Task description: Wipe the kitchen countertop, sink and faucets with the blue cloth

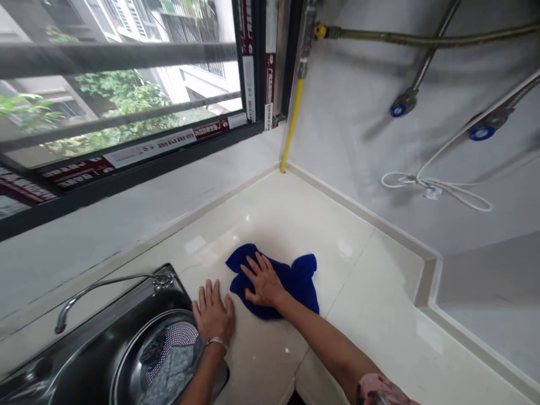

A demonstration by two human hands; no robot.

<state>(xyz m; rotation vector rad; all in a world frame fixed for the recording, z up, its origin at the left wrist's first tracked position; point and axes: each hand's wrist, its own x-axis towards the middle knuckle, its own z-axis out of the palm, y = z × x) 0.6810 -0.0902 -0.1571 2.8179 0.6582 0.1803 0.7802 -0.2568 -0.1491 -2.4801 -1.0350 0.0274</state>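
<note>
My right hand [264, 283] lies flat on a dark blue cloth [301, 281], its fingers spread and its thumb out to the side. The cloth is rumpled, with folded corners at the left and upper right, and rests on the pale glossy countertop [337, 219]. My left hand [214, 316] is open, palm down, at the edge of the sink, and wears a bracelet at the wrist. A narrow strip of countertop separates it from the cloth.
At lower left sits a stainless steel sink [88, 332] with a curved faucet [101, 283] and grey cloth-like material [169, 374] in a perforated basket. A yellow pipe [292, 124] rises in the corner. Blue-capped valves [481, 133] and a bundled white cable [430, 183] hang on the right wall.
</note>
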